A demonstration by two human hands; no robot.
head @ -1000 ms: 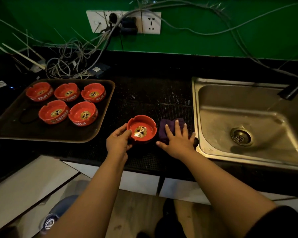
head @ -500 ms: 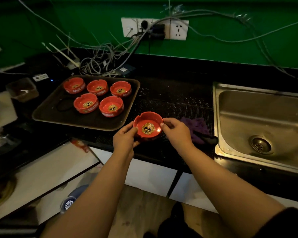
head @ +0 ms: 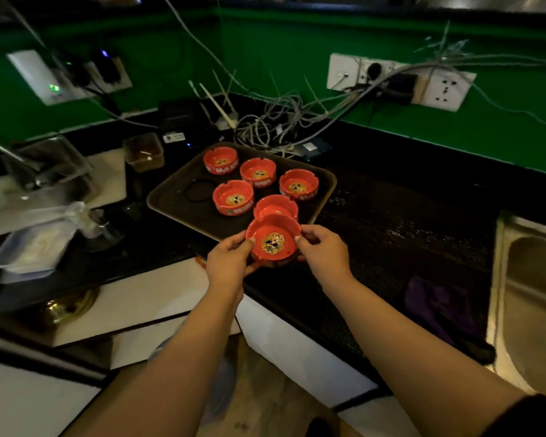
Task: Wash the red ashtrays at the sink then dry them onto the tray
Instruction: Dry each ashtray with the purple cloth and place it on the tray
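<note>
From the head camera, both hands held one red ashtray point(head: 273, 241) just over the near edge of the brown tray point(head: 167, 203). The left hand point(head: 227, 263) gripped its left rim with thumb and curled fingers; the right hand point(head: 323, 252) pinched the right rim the same way. The ashtray was round, so it had no long axis; its open bowl faced up and tipped slightly toward the camera, showing the gold and black emblem on its floor. Whether its base touched the tray could not be told.

Five more red ashtrays sat upright on the tray: three in a back row point(head: 220, 159) point(head: 258, 172) point(head: 299, 184), one in front of them point(head: 233, 197), and one point(head: 275, 205) partly hidden just behind the held ashtray.

A purple cloth point(head: 438, 307) lay on the black counter point(head: 391, 222), just beside the steel sink point(head: 530, 298) at the right edge. Tangled cables point(head: 281, 124) lay behind the tray, below a wall socket point(head: 397, 80).
</note>
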